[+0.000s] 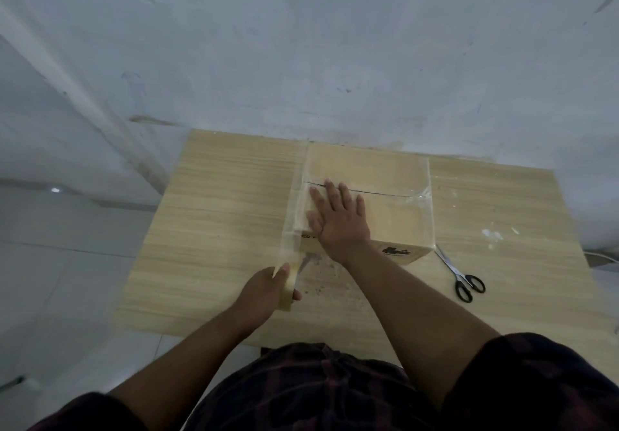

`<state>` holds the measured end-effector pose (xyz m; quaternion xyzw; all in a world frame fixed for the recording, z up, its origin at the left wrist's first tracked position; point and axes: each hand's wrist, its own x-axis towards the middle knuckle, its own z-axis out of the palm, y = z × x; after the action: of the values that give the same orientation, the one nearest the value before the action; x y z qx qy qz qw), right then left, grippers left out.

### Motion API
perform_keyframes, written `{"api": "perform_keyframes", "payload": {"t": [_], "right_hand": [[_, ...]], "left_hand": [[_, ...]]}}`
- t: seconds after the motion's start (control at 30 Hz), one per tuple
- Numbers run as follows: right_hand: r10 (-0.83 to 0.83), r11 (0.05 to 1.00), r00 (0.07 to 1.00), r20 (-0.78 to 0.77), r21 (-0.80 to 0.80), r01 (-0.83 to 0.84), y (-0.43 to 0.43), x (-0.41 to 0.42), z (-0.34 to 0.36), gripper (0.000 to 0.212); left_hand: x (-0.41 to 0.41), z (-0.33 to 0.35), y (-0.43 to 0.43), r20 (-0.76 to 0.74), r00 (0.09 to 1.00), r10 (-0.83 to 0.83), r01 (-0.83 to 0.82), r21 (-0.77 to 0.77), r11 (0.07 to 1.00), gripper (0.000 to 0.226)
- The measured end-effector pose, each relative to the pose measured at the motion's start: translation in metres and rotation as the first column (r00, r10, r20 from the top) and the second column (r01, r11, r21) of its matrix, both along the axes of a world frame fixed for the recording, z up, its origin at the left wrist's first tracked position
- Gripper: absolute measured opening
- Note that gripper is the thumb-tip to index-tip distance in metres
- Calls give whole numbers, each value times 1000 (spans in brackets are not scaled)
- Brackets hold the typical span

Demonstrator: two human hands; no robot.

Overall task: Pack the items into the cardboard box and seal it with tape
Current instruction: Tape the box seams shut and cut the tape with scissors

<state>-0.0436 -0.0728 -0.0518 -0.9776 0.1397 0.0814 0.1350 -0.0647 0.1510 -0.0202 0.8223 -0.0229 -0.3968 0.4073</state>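
A closed cardboard box (pixel 385 176) sits at the back middle of the wooden table (pixel 214 209), its top flaps meeting in a dark seam. Clear tape runs along its right edge. My right hand (pixel 338 219) lies flat with straight fingers on the box's top left part. My left hand (pixel 264 291) grips a roll of clear tape (pixel 288 288) in front of the box's left corner. A stretched strip of tape (pixel 294 203) runs from the roll up along the box's left edge to its far corner. The packed items are hidden inside.
Black-handled scissors (pixel 460 275) lie on the table just right of the box's front corner. White specks mark the table's right part. A grey wall stands right behind the table, and a tiled floor shows to the left.
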Motion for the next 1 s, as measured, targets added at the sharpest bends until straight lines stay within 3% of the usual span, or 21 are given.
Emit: {"api": "perform_keyframes", "payload": {"t": [0.3, 0.6, 0.77, 1.0], "right_hand": [[159, 987, 985, 67, -19, -158, -30, -18, -1, 67], [32, 999, 994, 102, -46, -28, -55, -66, -10, 68], [14, 999, 995, 103, -33, -10, -68, -79, -10, 69], [14, 1000, 993, 120, -29, -10, -77, -89, -11, 69]], "left_hand": [[-4, -5, -11, 1, 998, 67, -67, 49, 997, 51], [-7, -23, -30, 11, 992, 127, -128, 103, 987, 37], [-7, -36, -36, 49, 994, 101, -108, 194, 975, 59], [-4, -37, -42, 119, 991, 59, -93, 302, 949, 60]]}}
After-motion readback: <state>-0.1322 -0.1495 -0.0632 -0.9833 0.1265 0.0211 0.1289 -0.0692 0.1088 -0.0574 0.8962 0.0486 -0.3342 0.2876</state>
